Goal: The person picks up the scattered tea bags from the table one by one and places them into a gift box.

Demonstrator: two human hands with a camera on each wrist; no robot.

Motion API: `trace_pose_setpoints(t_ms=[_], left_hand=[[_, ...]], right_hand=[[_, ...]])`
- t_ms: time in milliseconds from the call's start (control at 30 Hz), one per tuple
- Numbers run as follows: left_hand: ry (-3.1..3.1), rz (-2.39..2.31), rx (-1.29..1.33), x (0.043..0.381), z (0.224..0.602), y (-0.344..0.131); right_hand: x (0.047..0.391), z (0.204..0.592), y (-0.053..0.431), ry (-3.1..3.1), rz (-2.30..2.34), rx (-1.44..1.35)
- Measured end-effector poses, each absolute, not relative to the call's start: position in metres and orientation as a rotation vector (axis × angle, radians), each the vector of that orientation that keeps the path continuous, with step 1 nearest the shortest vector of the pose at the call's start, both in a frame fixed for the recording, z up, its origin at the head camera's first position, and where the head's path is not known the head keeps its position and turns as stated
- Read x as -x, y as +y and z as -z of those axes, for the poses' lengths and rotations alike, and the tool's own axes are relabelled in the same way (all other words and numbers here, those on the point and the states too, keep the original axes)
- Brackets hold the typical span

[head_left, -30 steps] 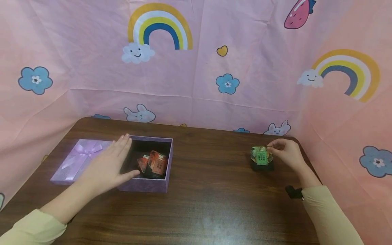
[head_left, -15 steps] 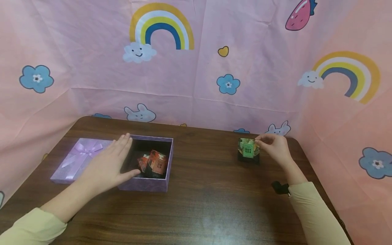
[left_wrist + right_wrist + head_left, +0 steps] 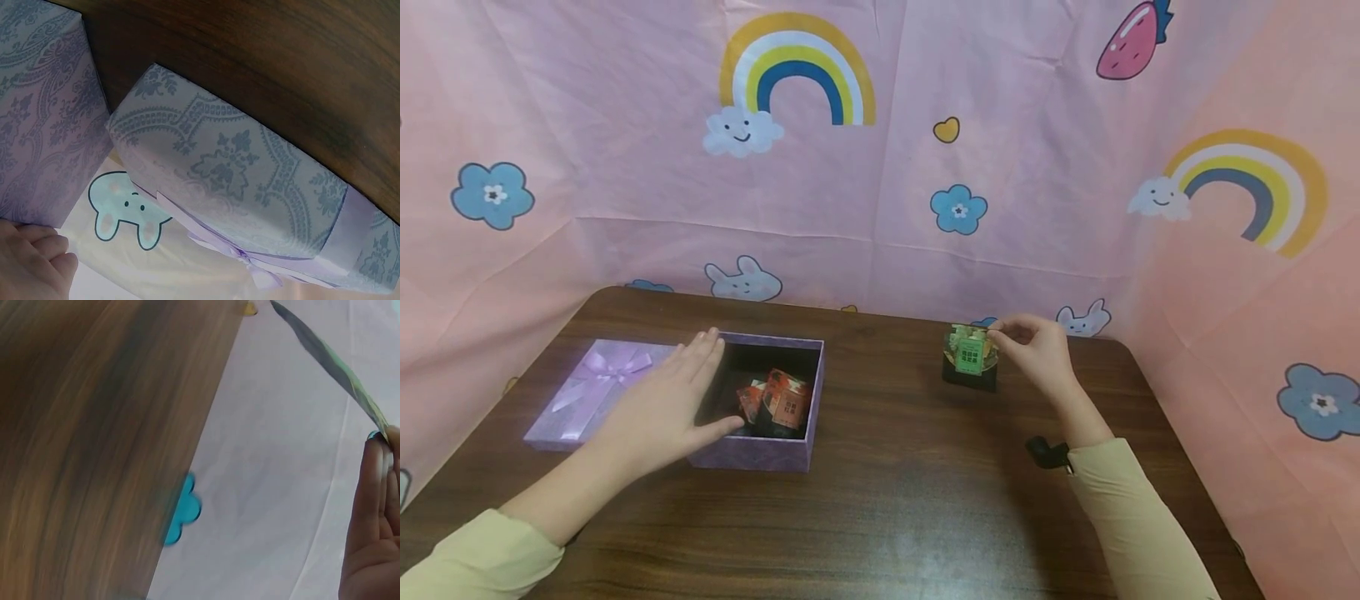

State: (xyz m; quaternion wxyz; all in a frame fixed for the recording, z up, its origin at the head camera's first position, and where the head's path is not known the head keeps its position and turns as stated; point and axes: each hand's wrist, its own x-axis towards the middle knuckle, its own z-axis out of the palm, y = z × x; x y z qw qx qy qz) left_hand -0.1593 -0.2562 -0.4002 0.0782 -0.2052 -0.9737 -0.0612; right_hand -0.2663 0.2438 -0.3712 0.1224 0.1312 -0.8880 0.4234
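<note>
Between thumb and fingertips my right hand point(image 3: 1036, 350) pinches a green and black sachet point(image 3: 970, 357) by its upper right corner, above the table. In the right wrist view the sachet point(image 3: 334, 365) appears nearly edge-on, hanging from the fingers. My left hand point(image 3: 673, 400) lies along the left side of an open purple gift box point(image 3: 816, 400), fingers straight and thumb over the front rim. Inside the box, red and black sachets point(image 3: 786, 402) lean together toward the right. The box's left part is hidden by the hand.
A purple lid with a ribbon bow point(image 3: 613, 367) lies left of the box, partly behind the left hand. The brown wooden table point(image 3: 880, 517) ends at a pink patterned cloth point(image 3: 1037, 167) at the back and sides. A black strap device point(image 3: 1047, 452) sits on the right wrist.
My right hand has carried the green sachet leftward and slightly up, from the table's right side toward the box. The left hand and the box stay where they were.
</note>
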Motion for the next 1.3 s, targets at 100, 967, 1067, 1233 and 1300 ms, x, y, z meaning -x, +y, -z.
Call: trace_pose_setpoints(t_ms=[100,967,1067,1233,1300], left_hand=[[-2.913,0.179,0.616,0.159,0.400,-0.256],[-2.930,0.142,0.613,0.158,0.398,-0.254],[-2.936,0.137,0.608,0.158,0.397,-0.254],[-2.937,0.138,0.609,0.159,0.397,-0.255],[-2.937,0.137,0.611,0.159,0.397,-0.255]], right_hand=[[0.267,0.371,0.231,-2.561,-1.283,-0.387],[0.272,0.364,0.118,-2.310,-1.684,-0.553],[0.271,0.362,0.107,-2.283,-1.733,-0.571],[0.269,0.360,0.088,-2.253,-1.765,-0.601],[0.268,0.360,0.081,-2.245,-1.774,-0.613]])
